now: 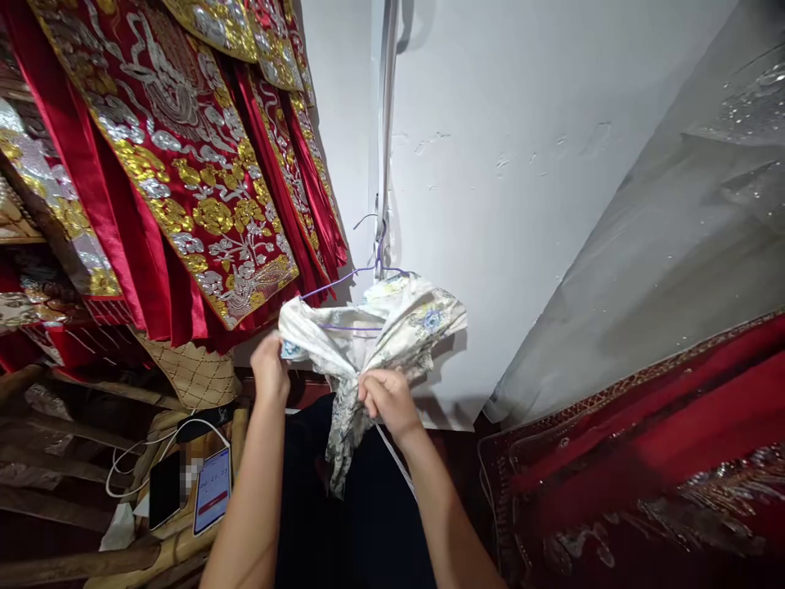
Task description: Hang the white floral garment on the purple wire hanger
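Note:
A white blouse with a blue and yellow floral print point(423, 315) hangs on a purple wire hanger point(325, 286) in front of me. Its cloth is gathered at the front, and the lower part dangles in folds. My left hand point(270, 364) is closed at the garment's left side, pinching the edge of its sleeve. My right hand point(388, 399) is closed on the bunched cloth at the middle of the front. A thin white strip point(396, 458) trails down below my right hand.
The hanger hooks onto a metal pole point(386, 106) by a white wall. Red costumes embroidered in gold and silver point(202, 164) hang at left. Below them, a bamboo chair point(165, 556) bears two phones point(213, 491) and a white cable point(114, 466). Red beaded fabric point(643, 458) fills the lower right.

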Motion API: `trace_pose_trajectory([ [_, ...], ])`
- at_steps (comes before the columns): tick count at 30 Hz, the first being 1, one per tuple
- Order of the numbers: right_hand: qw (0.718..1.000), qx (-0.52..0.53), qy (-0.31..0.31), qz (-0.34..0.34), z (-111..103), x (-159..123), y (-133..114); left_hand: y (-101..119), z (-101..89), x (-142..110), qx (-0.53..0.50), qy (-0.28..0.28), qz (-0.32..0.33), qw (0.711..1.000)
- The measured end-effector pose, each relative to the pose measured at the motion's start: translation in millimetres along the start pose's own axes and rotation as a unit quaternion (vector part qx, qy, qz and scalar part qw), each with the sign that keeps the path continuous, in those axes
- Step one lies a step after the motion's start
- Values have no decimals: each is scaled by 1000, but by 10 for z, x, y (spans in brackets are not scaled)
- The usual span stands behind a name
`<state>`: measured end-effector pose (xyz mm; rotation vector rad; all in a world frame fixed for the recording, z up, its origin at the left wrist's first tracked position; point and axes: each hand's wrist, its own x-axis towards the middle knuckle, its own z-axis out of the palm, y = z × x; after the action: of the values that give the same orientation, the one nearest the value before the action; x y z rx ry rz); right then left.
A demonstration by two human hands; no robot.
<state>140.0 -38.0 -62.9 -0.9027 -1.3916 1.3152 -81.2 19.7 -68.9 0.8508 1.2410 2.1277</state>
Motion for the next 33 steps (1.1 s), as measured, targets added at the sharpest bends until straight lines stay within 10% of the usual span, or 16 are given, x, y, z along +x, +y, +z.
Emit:
trace_pose_trajectory([
  [5,984,132,89,75,-74,-223,408,-623,-105,-899,-31,4,-188,982],
  [9,983,117,65,127,-427,-438,459,-667,-133,-1225,-43,-7,-236,971],
  [14,952,-112,-192,210,-730,-557,483,-295,46,-1214,-44,-102,-133,985],
  [21,992,91,61,62,-347,-481,326,520,423,-1731,46,-326,-93,939],
  [27,955,291,-16,60,-92,-546,-5,741,482,-1541,99,-435,-10,895],
  [33,972,3,-215,94,-625,-342,-400,356,127,-1211,206,-588,-51,781],
])
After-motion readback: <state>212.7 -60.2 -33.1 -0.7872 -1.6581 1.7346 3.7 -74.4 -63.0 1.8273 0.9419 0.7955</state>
